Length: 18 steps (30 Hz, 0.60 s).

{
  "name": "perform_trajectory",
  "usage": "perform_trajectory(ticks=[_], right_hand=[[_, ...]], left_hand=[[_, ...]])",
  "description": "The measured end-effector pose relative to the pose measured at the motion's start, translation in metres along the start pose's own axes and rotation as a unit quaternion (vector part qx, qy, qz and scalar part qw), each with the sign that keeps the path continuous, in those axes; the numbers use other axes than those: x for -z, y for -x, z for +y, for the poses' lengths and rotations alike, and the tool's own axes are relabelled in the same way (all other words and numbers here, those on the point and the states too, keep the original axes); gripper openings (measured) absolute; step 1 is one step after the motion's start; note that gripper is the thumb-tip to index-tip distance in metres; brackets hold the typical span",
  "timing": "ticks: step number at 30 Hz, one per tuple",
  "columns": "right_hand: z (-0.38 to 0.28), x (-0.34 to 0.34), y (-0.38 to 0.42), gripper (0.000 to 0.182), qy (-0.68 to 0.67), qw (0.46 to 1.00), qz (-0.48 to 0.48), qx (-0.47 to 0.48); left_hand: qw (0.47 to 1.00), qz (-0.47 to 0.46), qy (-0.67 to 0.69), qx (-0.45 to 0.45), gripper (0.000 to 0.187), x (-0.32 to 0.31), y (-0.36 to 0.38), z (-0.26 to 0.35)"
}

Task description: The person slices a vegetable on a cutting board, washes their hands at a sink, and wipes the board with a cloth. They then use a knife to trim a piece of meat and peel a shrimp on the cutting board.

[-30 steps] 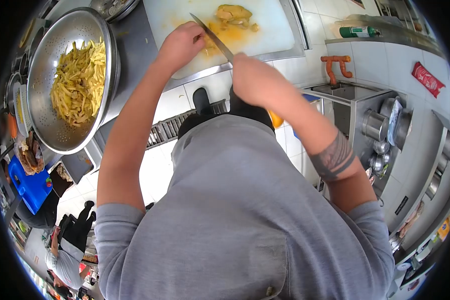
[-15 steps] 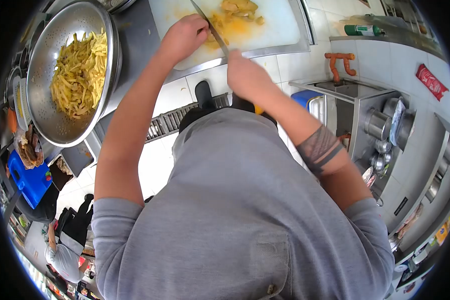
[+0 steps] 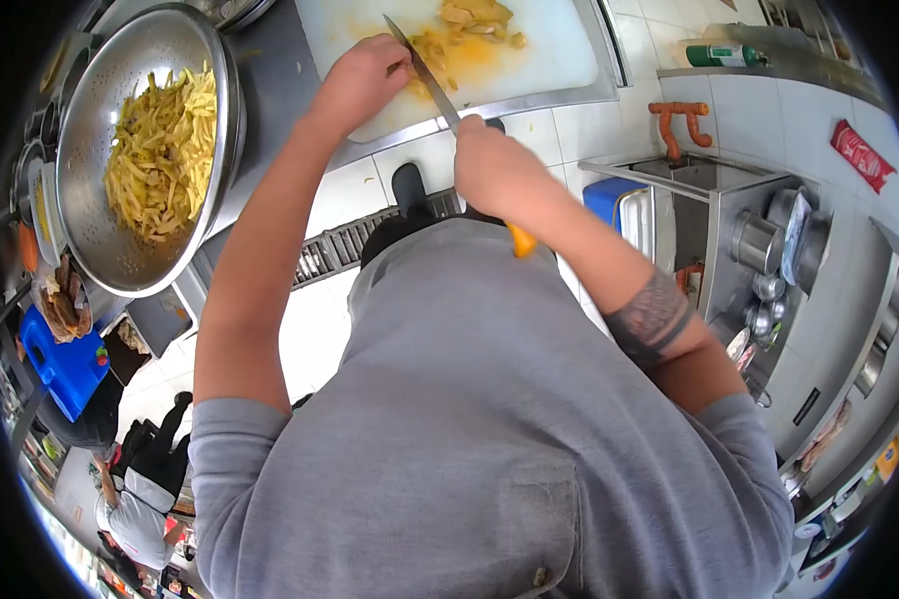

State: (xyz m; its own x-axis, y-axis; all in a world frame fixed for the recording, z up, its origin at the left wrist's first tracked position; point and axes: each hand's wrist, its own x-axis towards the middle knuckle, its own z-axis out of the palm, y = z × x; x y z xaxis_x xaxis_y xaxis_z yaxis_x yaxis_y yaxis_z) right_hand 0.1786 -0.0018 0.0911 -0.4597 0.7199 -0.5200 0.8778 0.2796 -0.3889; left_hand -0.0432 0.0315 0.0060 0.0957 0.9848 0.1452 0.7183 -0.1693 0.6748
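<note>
My right hand [image 3: 494, 165] is wrapped round the handle of a knife [image 3: 428, 76], whose long blade slants up and left over the white cutting board [image 3: 554, 75]. An orange-yellow part shows below that hand. My left hand [image 3: 370, 75] is closed on the board, left of the blade, with its fingertips curled close to it; whatever they hold is hidden. Yellowish cut strips [image 3: 432, 55] lie beside the blade. Larger yellow pieces [image 3: 474, 15] sit at the top of the board, amid an orange stain.
A steel colander [image 3: 85, 190] holds many yellow strips [image 3: 165, 150] on the left. Lower left are a blue container [image 3: 60, 364] and another person [image 3: 135, 524]. On the right stand a sink [image 3: 704, 175] and shelves with steel pots [image 3: 757, 242].
My right hand and the knife handle have shifted slightly down, and the blade lies a little farther from the larger pieces. My left hand has barely moved.
</note>
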Motion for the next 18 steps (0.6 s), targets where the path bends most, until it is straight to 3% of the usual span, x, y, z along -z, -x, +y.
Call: perform_trajectory(ticks=[2,6,8,9,11,14,16,18], right_hand=[[0.007,-0.016,-0.012,0.023,-0.032,0.999,0.017,0.003],[-0.003,0.023,-0.023,0.023,0.010,0.999,-0.013,0.046],[-0.011,0.023,0.002,0.022,-0.008,0.999,-0.046,0.001],[-0.003,-0.002,0.001,0.022,-0.011,1.000,0.006,0.006],[0.004,-0.019,-0.012,0.022,-0.031,0.999,0.019,0.011],[0.002,-0.002,-0.025,0.023,-0.030,0.998,0.044,0.031],[-0.018,0.033,-0.009,0.028,-0.012,0.997,-0.078,0.001],[-0.006,-0.004,-0.005,0.027,-0.016,0.998,-0.061,-0.028]], left_hand=[[0.999,-0.001,-0.024,-0.032,0.017,-0.002,0.001,-0.004],[0.999,-0.005,-0.018,-0.033,0.017,0.000,-0.005,-0.006],[1.000,-0.019,0.000,0.005,0.017,0.003,0.001,0.000],[1.000,-0.018,0.000,0.007,0.017,0.002,0.001,-0.002],[0.998,0.008,-0.035,-0.046,0.016,-0.003,0.002,-0.006],[0.999,-0.016,-0.017,-0.040,0.016,-0.001,-0.001,-0.012],[0.999,-0.026,-0.020,-0.031,0.016,0.007,-0.004,-0.006],[0.999,-0.043,-0.018,-0.011,0.016,0.006,-0.001,-0.004]])
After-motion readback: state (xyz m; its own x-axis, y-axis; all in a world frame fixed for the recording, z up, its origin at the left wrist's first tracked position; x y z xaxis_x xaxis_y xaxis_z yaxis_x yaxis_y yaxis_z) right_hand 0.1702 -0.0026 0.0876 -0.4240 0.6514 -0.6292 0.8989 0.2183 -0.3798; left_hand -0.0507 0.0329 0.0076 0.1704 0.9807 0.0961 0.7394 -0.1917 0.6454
